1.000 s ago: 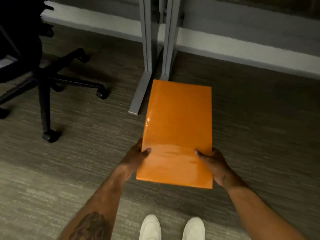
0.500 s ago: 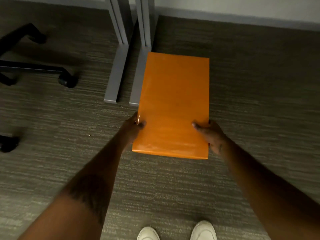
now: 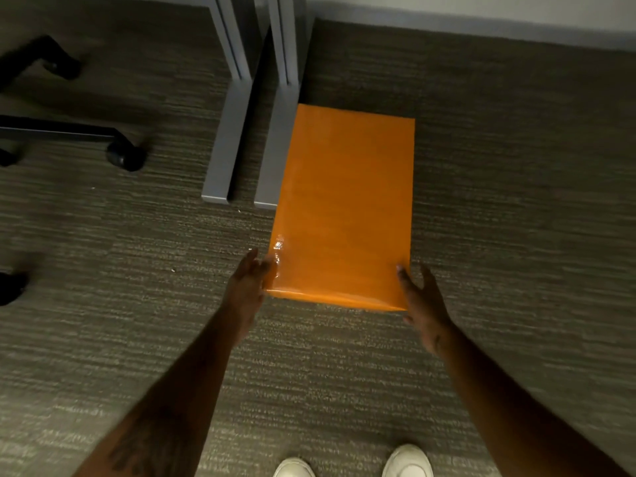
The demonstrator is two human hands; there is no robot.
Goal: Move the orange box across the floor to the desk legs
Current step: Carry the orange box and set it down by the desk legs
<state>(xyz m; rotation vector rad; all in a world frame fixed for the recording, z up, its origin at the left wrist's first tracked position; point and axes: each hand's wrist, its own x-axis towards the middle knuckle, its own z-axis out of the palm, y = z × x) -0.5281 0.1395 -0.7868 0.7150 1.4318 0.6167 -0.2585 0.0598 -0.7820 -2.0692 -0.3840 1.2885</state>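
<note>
A glossy orange box (image 3: pixel 344 208) lies flat on the grey carpet, its long left edge against the foot of the right grey desk leg (image 3: pixel 275 149). A second grey desk leg (image 3: pixel 223 149) stands just left of that one. My left hand (image 3: pixel 246 287) rests flat against the box's near left corner, fingers straight. At the near right corner my right hand (image 3: pixel 421 304) has its fingers spread, with only the fingertips at the box's edge. Neither hand grips the box.
The black star base of an office chair (image 3: pixel 69 132) with a caster (image 3: pixel 124 156) sits to the left. A light wall and baseboard (image 3: pixel 481 18) run along the back. My white shoes (image 3: pixel 294 468) show at the bottom edge.
The box slid forward and now lies beside the right desk leg's foot. My thumbs came off its top and both hands opened at its near corners.
</note>
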